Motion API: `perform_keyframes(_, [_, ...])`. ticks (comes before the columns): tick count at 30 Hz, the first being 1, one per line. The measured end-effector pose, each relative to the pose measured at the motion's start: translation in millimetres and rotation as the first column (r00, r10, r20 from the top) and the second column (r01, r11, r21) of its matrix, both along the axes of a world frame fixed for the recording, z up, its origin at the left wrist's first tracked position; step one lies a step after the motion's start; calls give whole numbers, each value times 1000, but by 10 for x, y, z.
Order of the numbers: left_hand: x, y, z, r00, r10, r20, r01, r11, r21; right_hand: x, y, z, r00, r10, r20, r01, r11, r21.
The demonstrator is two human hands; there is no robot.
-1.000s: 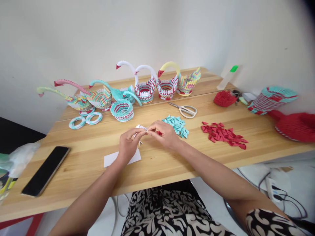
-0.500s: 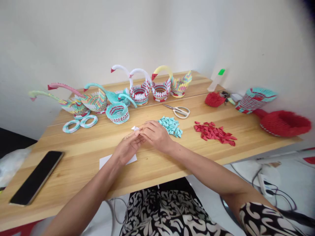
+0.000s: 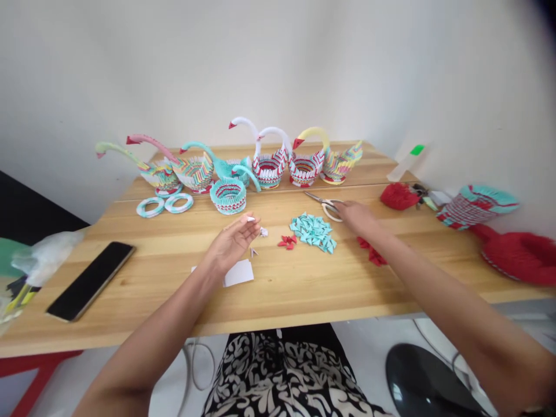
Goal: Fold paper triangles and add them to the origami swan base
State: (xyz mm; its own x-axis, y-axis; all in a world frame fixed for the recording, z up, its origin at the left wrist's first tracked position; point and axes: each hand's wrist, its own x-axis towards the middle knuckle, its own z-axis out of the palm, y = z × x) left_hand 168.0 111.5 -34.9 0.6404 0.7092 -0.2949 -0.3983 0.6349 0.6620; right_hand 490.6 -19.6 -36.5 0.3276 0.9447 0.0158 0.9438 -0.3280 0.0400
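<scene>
My left hand [image 3: 233, 242] is pinched on a small white paper piece [image 3: 251, 219] over the middle of the table. My right hand [image 3: 353, 215] reaches to the scissors [image 3: 324, 201], its fingers at the handle loops; whether they grip it is too blurred to tell. Between the hands lie a pile of turquoise folded paper pieces [image 3: 313, 231] and a few red pieces [image 3: 287, 242]. More red pieces [image 3: 371, 252] lie partly hidden under my right forearm. White paper sheets [image 3: 238, 273] lie beside my left wrist.
Paper swan baskets [image 3: 268, 169] stand in a row at the back. Two turquoise-white rings [image 3: 150, 207] lie at the left, with a black phone [image 3: 91, 281] nearer. At the right are a red paper piece [image 3: 398, 197], a tall turquoise-red basket [image 3: 475, 207] and a red swan [image 3: 519, 255].
My hands have come apart. The right one has moved right to the scissors, while the left still holds a small white piece. The small red group is now visible, and the view has shifted.
</scene>
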Motion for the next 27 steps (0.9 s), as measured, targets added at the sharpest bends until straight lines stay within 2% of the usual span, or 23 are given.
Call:
perform_keyframes(4, [-11, 49, -29, 1000, -10, -13, 10, 1000, 18, 91, 123, -43, 999, -15, 47, 20, 994, -111])
perform_keyframes(6, [-13, 62, -42, 1000, -17, -10, 17, 999, 33, 131, 155, 19, 1000, -17, 22, 20, 994, -112])
perform_keyframes(8, [-14, 68, -54, 1000, -26, -10, 26, 999, 39, 99, 131, 122, 1000, -15, -26, 13, 998, -58])
perform_keyframes(10, [-16, 72, -64, 1000, -27, -10, 27, 999, 26, -59, 55, 226, 993, 10, -118, 2, 995, 95])
perform_keyframes(12, [-18, 75, -67, 1000, -20, -5, 20, 1000, 1, -340, -51, 289, 953, 95, -286, -14, 962, 273])
perform_keyframes(14, [-21, 78, -58, 1000, -10, -1, 10, 1000, -19, -681, -160, 287, 855, 217, -471, -63, 945, 322])
perform_keyframes(18, [-26, 65, -13, 1000, -17, -8, 17, 999, -28, -1217, -315, 173, 712, 374, -594, -169, 913, 371])
perform_keyframes(20, [-28, 49, 11, 1000, -24, -7, 24, 999, -35, -1332, -353, 131, 660, 423, -620, -185, 892, 412])
perform_keyframes(22, [-31, 31, 30, 999, -33, -2, 33, 999, -39, -1367, -373, 120, 645, 447, -620, -194, 880, 433])
perform_keyframes(27, [-37, 6, 38, 998, -66, 10, 67, 997, -37, -1346, -378, 133, 698, 444, -561, -222, 880, 420])
